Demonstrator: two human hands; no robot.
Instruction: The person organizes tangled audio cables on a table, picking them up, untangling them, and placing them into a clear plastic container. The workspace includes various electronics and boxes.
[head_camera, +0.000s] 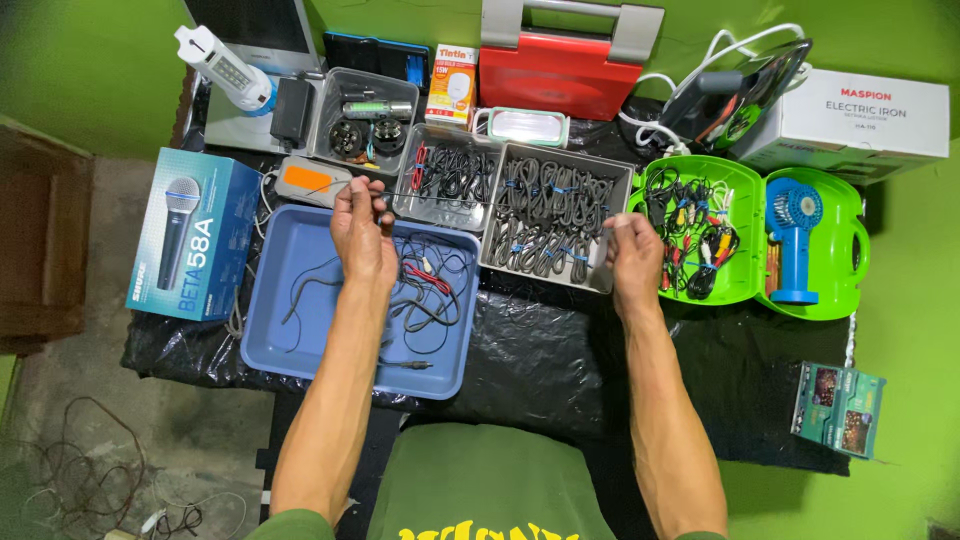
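- Left hand (362, 238), frame centre-left, over blue tray (290, 345): fingers pinched on thin black cable (480, 201).
- Right hand (634, 258), centre-right: fingers closed on the cable's other end, stretched taut.

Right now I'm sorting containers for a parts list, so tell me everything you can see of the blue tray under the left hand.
The blue tray is a shallow rectangular tub, apparently plastic, with rounded corners and a raised rim. It sits flat on the black sheet at the table's left front, beside a grey bin of bundled cables. Inside lie a few loose thin wires, black, red and white, mostly toward its right half. The left hand hovers over its far edge, pinching a thin wire.
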